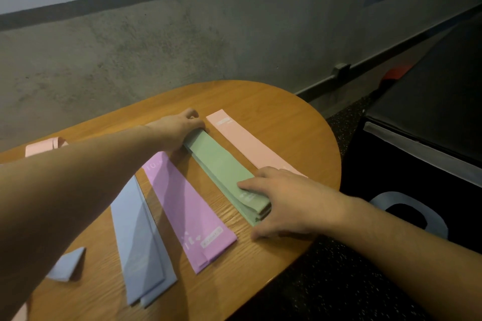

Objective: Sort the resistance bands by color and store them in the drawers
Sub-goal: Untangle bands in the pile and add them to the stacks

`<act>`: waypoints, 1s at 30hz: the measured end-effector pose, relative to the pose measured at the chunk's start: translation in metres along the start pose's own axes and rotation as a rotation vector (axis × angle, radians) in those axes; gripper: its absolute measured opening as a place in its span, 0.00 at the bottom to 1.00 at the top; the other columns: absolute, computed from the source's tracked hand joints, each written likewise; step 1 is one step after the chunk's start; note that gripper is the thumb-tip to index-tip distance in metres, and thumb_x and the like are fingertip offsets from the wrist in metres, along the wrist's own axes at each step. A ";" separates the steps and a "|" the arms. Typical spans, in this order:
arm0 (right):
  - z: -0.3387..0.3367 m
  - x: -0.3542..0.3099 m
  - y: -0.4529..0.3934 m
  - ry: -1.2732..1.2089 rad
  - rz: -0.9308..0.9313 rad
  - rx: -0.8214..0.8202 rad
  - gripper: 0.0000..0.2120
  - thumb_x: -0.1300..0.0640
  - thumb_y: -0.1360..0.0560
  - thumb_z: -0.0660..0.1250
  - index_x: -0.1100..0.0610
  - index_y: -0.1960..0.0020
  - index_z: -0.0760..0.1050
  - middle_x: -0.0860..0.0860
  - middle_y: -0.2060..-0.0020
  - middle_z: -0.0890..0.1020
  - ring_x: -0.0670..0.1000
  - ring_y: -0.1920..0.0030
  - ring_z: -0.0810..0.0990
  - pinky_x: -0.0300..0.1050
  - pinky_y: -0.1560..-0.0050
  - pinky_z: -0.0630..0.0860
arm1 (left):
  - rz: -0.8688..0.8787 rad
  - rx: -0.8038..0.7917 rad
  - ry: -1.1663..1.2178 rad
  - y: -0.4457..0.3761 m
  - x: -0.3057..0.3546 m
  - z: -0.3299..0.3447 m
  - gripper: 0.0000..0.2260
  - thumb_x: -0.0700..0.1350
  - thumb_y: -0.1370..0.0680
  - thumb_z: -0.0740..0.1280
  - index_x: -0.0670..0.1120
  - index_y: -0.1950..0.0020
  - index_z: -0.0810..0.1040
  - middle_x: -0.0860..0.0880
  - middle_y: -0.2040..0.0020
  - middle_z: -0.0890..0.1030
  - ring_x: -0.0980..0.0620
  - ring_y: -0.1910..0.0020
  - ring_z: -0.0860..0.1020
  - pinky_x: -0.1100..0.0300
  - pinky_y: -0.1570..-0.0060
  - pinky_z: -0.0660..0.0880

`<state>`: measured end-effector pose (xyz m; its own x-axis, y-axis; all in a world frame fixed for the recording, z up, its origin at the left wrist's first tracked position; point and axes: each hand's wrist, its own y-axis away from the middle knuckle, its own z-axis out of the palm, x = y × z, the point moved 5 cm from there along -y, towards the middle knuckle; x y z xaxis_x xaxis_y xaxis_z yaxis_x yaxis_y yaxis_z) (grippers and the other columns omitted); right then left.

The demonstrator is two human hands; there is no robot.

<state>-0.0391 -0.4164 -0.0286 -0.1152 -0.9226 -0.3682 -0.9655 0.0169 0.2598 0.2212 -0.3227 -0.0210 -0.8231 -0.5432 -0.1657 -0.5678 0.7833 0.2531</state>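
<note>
Head view: wooden counter (273, 101) with rounded end, bands laid out in colour rows. Green stack (224, 172) sits mid-counter, several layers deep, edges fanned at the near end. Left hand (180, 128) is on the far end of the green stack, fingers curled down over that end; whether they pinch it or just press is hard to tell. Right hand (281, 203) lies on the near end, fingers mostly straight and flat on top, thumb low beside the stack edge, nothing clearly gripped. Pink band (250, 143) lies just beside the green stack on the right, its near end under the right hand. Purple band (187, 206) is just left of green, blue band (140, 240) left of that, partly under the left forearm. A small folded blue piece (67, 264) sits near the counter's left front, and a folded pink band (47, 147) is at far left. No drawers identifiable; a dark box-like unit (430, 117) stands right of the counter. Judgement: bands look thin, light, floppy and somewhat grippy, so a stack will sag and slide apart if lifted from one end. Best hold both ends, or pinch through all layers mid-length, keeping the pile squared.
</note>
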 end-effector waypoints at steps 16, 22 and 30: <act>-0.015 0.004 0.012 -0.030 -0.017 0.001 0.47 0.38 0.34 0.79 0.35 0.23 0.57 0.40 0.21 0.54 0.47 0.23 0.59 0.52 0.27 0.65 | -0.125 0.081 0.089 0.014 -0.003 -0.007 0.39 0.34 0.24 0.70 0.57 0.20 0.58 0.50 0.19 0.46 0.43 0.32 0.72 0.59 0.50 0.80; -0.029 -0.023 0.020 -0.005 -0.036 0.132 0.43 0.32 0.34 0.75 0.36 0.24 0.60 0.41 0.21 0.54 0.46 0.23 0.56 0.49 0.26 0.61 | -0.085 0.189 0.096 0.056 -0.020 -0.016 0.34 0.37 0.25 0.69 0.55 0.22 0.63 0.48 0.19 0.51 0.42 0.34 0.74 0.54 0.49 0.76; -0.018 -0.101 0.001 -0.028 -0.230 0.252 0.27 0.39 0.25 0.70 0.44 0.29 0.71 0.44 0.31 0.74 0.45 0.31 0.70 0.41 0.30 0.66 | -0.094 0.340 0.184 0.172 -0.056 0.018 0.22 0.47 0.23 0.69 0.51 0.28 0.73 0.47 0.23 0.66 0.42 0.34 0.76 0.51 0.39 0.74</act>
<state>-0.0246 -0.3298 0.0247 0.1090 -0.9026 -0.4164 -0.9939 -0.0923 -0.0600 0.1694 -0.1526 0.0147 -0.7698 -0.6383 0.0087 -0.6363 0.7662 -0.0898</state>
